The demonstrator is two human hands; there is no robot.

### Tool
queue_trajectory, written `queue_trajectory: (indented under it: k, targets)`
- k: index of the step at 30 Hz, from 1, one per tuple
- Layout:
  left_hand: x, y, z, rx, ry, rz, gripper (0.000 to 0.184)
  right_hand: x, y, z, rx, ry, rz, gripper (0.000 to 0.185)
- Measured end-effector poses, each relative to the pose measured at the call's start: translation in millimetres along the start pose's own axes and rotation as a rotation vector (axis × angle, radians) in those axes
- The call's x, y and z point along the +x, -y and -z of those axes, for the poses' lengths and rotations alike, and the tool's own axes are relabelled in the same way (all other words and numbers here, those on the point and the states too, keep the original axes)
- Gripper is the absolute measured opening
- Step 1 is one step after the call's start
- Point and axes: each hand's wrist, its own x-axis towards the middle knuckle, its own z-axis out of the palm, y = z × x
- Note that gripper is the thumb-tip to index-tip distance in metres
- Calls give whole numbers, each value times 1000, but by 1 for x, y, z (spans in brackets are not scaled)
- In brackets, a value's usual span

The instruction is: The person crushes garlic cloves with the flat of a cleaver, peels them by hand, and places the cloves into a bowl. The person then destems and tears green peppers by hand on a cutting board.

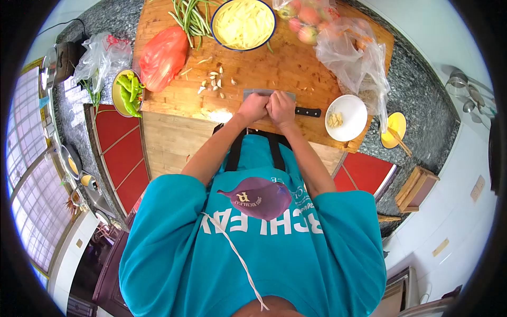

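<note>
My left hand [253,108] and my right hand [280,108] meet at the near edge of the wooden board. Both have their fingers curled in a pinch; whatever lies between them is hidden. Beneath them is a kitchen knife with a wide blade [288,95], its black handle [308,112] pointing right. Several garlic cloves [214,83] are scattered on the board, left of and beyond my hands. To the right, a white bowl [355,117] holds a few peeled garlic cloves [335,120].
On the cutting board [296,63] are a bowl of pale cut strips [243,24], green beans [191,21], a red plastic bag [163,58] and clear bags [356,53] with round fruit or vegetables. Green peppers [129,92] sit left; a yellow bowl with chopsticks [395,129] sits right.
</note>
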Motion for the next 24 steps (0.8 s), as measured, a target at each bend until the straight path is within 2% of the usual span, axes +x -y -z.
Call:
queue_trajectory:
  k: [3, 5, 6, 7, 8, 9, 11, 12, 16, 18, 19, 23, 24]
  targets:
    - [4, -1, 7, -29, 20, -19, 11, -2, 3, 0, -36, 54, -85, 15]
    - [0, -2, 4, -58, 1, -59, 14, -5, 10, 10, 82, 113, -192, 12]
    - [-1, -6, 10, -46, -17, -5, 17, -9, 11, 14, 80, 110, -191, 12]
    - [-4, -10, 15, -35, -38, 50, 21, -15, 11, 21, 67, -14, -225, 11]
    - [-13, -10, 16, -96, -151, 61, 35, -21, 10, 28, 54, -136, -260, 12]
    - [-21, -10, 21, -99, -150, 59, 35, -26, 13, 39, 50, -135, -260, 12]
    - [-38, -6, 31, -474, -204, 384, 41, -39, 22, 65, -353, -39, -341, 24]
    - [-42, 0, 31, -433, -284, 317, 44, -48, 21, 70, -331, 66, -309, 36]
    - [-52, 16, 28, -535, -340, 375, 46, -55, 6, 56, -215, 102, -298, 35]
    - [-54, 18, 24, -755, -346, 405, 48, -54, 3, 54, 28, 76, -261, 36]
    - [-56, 19, 22, -866, -348, 420, 49, -53, 3, 54, 29, 78, -263, 36]
    - [-58, 22, 16, -816, -364, 429, 41, -56, 4, 48, 8, 10, -311, 38]
    - [-58, 21, 17, -595, -354, 378, 37, -55, 7, 47, -27, 1, -328, 39]
